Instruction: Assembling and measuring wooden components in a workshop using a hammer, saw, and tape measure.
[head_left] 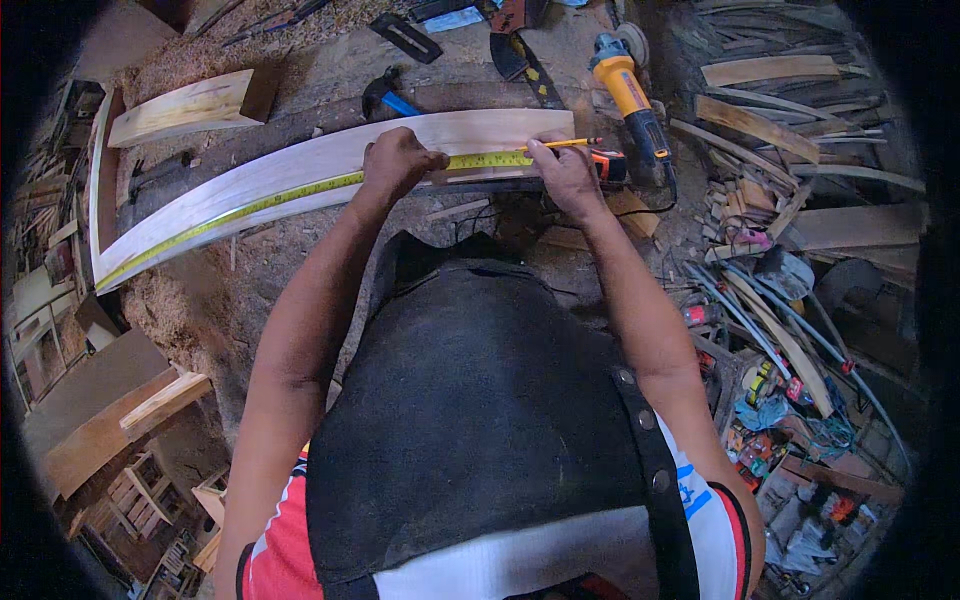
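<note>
A long pale wooden board (pixel 480 128) lies crosswise on the workbench in front of me. Along its near side stretches the yellow blade of a tape measure (pixel 270 195), from the board's left end to the red and black case by my right hand. My left hand (pixel 398 163) is closed over the blade at mid-board, knuckles up, its fingertips partly hidden. In my right hand (pixel 568 180) a yellow pencil (pixel 568 144) is pinched near the board's right end, with the point to the right. This hand also rests against the tape case.
Beyond the board lie a blue-handled hammer (pixel 392 95) and a yellow angle grinder (pixel 627 90) with its cord. A curved wood piece (pixel 185 108) sits at the far left. Wood strips (pixel 755 125) and offcuts pile up at right; shavings (pixel 185 310) cover the left side.
</note>
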